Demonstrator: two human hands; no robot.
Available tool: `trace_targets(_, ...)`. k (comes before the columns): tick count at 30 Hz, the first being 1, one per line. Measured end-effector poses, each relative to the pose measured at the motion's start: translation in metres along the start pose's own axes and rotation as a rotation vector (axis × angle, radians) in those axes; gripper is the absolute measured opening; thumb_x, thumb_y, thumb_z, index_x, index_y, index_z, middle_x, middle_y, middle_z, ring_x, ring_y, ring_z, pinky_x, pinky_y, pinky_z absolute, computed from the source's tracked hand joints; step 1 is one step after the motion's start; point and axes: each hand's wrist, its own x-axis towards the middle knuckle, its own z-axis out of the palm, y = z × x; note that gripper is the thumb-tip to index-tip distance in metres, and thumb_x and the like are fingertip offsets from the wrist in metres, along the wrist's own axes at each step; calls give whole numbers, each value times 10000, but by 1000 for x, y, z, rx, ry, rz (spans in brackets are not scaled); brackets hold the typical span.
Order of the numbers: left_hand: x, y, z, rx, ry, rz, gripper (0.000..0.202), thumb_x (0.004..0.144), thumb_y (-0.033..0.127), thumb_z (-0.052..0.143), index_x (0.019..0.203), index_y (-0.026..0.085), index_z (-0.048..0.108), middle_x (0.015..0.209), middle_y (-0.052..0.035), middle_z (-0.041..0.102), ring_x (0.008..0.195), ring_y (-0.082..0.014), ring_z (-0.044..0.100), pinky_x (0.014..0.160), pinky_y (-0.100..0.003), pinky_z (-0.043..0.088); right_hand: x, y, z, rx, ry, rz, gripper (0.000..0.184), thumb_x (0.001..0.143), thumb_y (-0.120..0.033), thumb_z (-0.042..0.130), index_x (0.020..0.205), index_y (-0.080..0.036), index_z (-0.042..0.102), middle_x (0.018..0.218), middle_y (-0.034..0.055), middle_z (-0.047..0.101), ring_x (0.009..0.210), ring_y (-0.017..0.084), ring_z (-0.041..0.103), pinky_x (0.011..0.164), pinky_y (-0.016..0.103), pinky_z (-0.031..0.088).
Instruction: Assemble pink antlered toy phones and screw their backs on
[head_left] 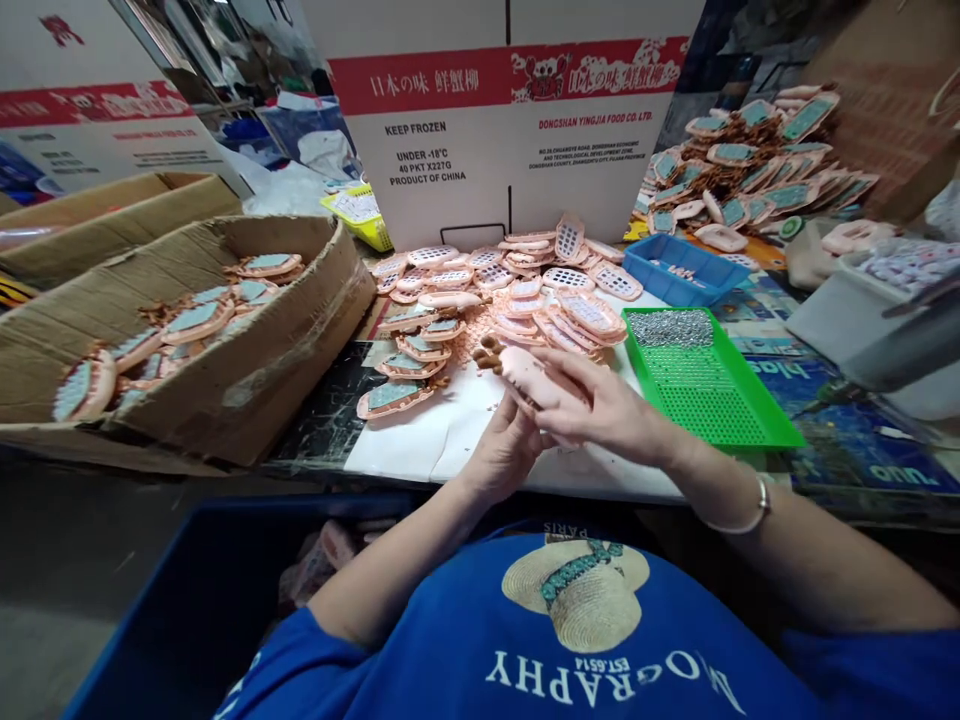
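A pale pink plastic shell piece with brown knobs (531, 374) is held between both hands above the white work sheet (409, 448). My left hand (504, 446) grips its lower side from beneath, fingers closed. Over its top and right side, my right hand (600, 405) is wrapped with bent fingers. Behind the hands lies a pile of pink shell pieces (589, 312) with perforated panels. To the left, several pink pieces with grey-blue panels (397, 396) lie stacked in an overlapping row. Small pink bits (471, 345) are scattered between them. The held piece's underside is hidden.
A green tray (765, 432) with small silvery parts (670, 327) stands right, below a blue basket (667, 283). A cardboard box (255, 350) of panelled pieces is left. A printed white carton (495, 150) stands behind. A dark pointed tool (829, 392) lies far right. A blue bin (180, 590) sits below.
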Motion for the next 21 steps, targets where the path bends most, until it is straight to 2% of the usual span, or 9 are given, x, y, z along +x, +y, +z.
trace_targets(3,-8,-15,-9,-40,-12,-58,740,726,555,812,1355,261,556,1370,-112,617,1239,-306,611,993,-455,536,-23,19,14,98,-7,68,779,730,-491,812,1427,-264,551,1492,95,529,1407,327,462,1200,565,338)
trace_targets(8,-12,-17,-12,-66,-52,-70,678,734,416,835,1334,254,565,1360,-113,619,1200,-322,636,981,-464,540,-33,30,9,278,-12,53,732,785,-549,778,1432,-304,536,1484,79,542,1379,310,499,1181,543,379)
trace_targets(10,-11,-16,-10,-72,-51,-56,655,737,401,832,1318,254,568,1338,-105,630,1201,-315,634,982,-457,536,-33,27,7,232,13,33,705,784,-550,781,1411,-316,561,1460,72,563,1360,311,516,1169,539,398)
trace_targets(14,-9,-14,-10,-45,11,-47,663,667,483,870,1207,198,612,1212,-114,683,1180,-305,645,990,-426,522,-34,25,12,84,74,-36,700,753,-521,815,1385,-312,599,1408,75,583,1347,310,521,1156,518,423)
trace_targets(18,-8,-11,-10,-26,47,-18,679,658,449,879,1232,237,585,1239,-89,673,1180,-275,646,981,-403,520,-36,32,16,110,110,-68,689,781,-477,811,1411,-343,566,1395,62,588,1328,284,541,1128,486,466)
trace_targets(21,-7,-8,-7,-1,49,-49,651,645,468,883,1181,217,613,1236,-102,676,1193,-286,638,963,-390,525,-37,36,15,75,104,-104,685,780,-465,815,1409,-360,567,1392,57,582,1338,289,529,1135,491,460)
